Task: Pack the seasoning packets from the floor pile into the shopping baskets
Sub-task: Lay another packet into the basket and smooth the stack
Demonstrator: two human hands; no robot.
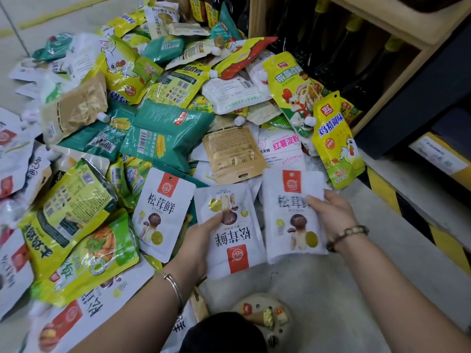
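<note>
On the floor [344, 289], at the near edge of the packet pile [142, 110], the head view showed the left grip [197, 247] clamped on an upside-down white mushroom packet [230, 225]. The right grip [331, 215] was clamped on a second mushroom packet [288, 215], label upright, just beside the first.

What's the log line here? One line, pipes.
left hand: grips upside-down white mushroom packet | right hand: grips upright white mushroom packet | packet pile: on floor ahead

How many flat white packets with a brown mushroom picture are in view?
3 clear mushroom packets: one on the pile's near edge, one upside down in the left hand, one in the right hand. More may be covered.
</note>
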